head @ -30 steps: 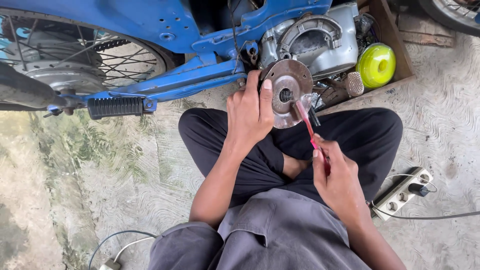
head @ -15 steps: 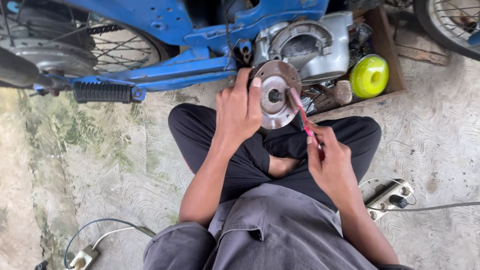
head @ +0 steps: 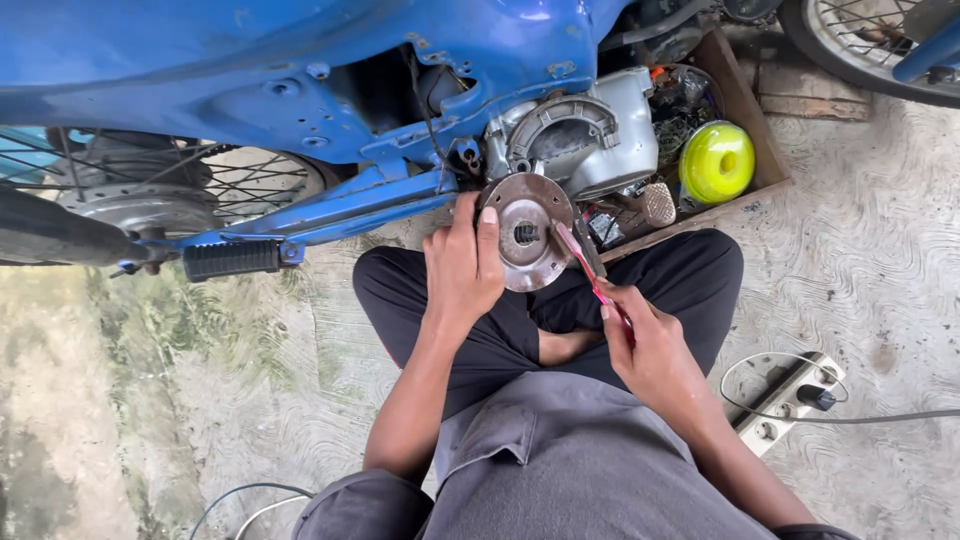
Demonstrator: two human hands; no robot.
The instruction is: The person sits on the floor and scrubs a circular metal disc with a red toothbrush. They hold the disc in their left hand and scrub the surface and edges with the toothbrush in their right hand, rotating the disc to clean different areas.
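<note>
I sit cross-legged on the ground beside a blue motorbike [head: 300, 80]. My left hand [head: 462, 268] grips the left edge of a round rusty metal disc [head: 530, 240] with a splined hole in its middle, held in front of the grey engine case [head: 590, 135]. My right hand [head: 650, 345] holds a thin red-handled tool [head: 585, 268] whose tip rests on the disc's right side.
A wooden tray [head: 745, 110] by the engine holds a yellow-green spool [head: 717, 162] and small parts. A white power strip [head: 790, 400] with a cable lies at my right. The black footpeg [head: 232, 260] and rear spoked wheel [head: 150, 190] are at left.
The view has shifted, so the bike and disc sit a little differently in frame. Both hands keep their hold on the disc and the tool.
</note>
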